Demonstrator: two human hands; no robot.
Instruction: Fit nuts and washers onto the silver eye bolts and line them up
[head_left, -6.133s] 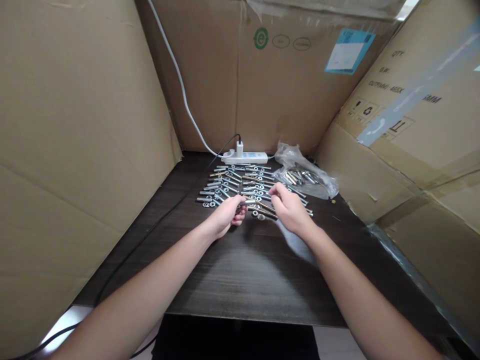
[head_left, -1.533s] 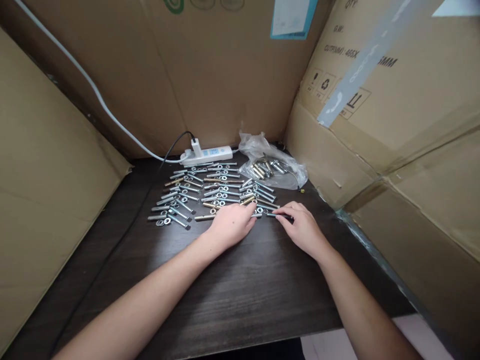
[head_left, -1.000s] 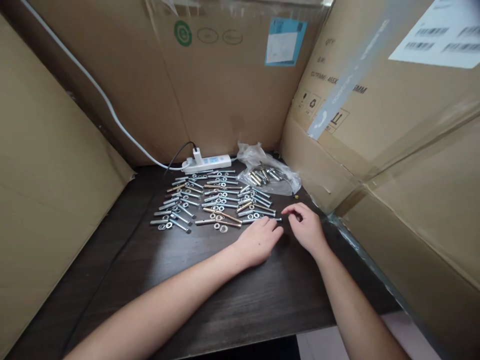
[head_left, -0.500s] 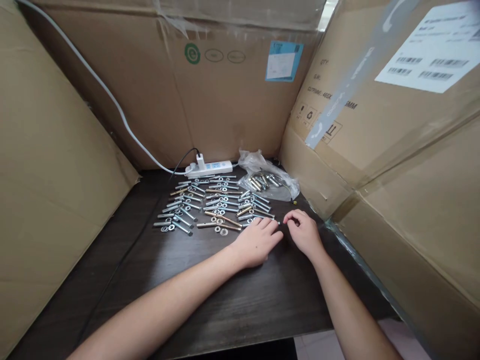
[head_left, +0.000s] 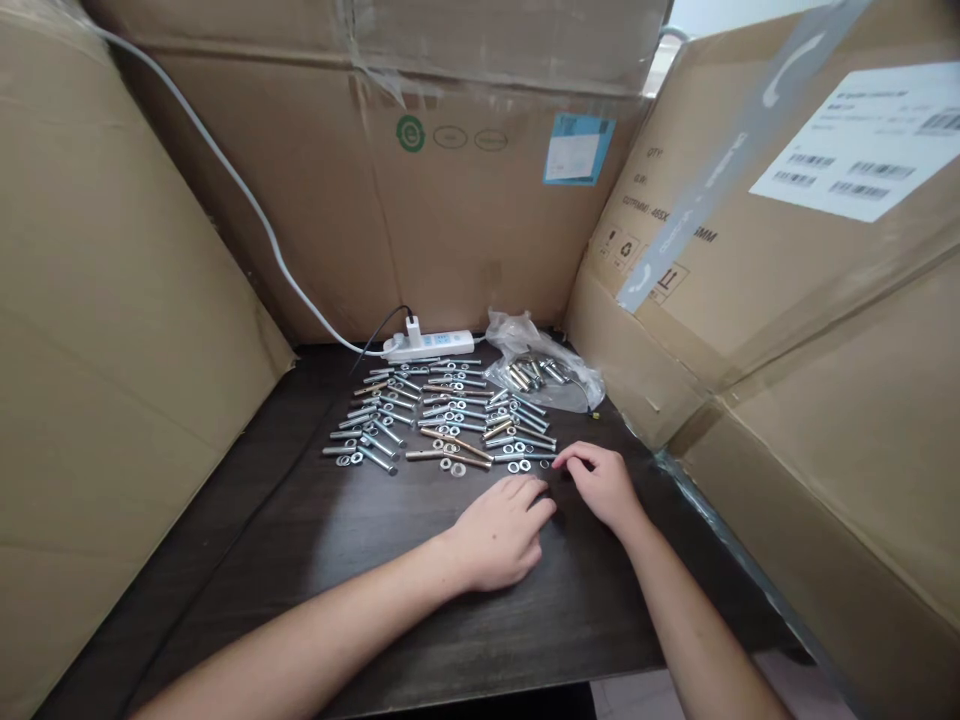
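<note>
Rows of metal bolts [head_left: 442, 410] with washers [head_left: 517, 466] lie on a dark wooden table [head_left: 375, 560]. My left hand [head_left: 499, 530] rests palm down on the table just in front of the nearest row, fingers loosely stretched, holding nothing. My right hand [head_left: 600, 480] lies beside it to the right, fingers curled toward the end of the front bolt [head_left: 536, 457]; whether it pinches anything is hidden.
A clear plastic bag of more bolts [head_left: 544, 370] sits at the back right. A white power strip [head_left: 429, 345] with a white cable [head_left: 247, 200] lies at the back. Cardboard boxes [head_left: 787, 300] wall in the table on the left, back and right.
Both hands have drawn back from the front row of bolts toward me; washers now lie exposed where the left hand was. The view has tilted up.
</note>
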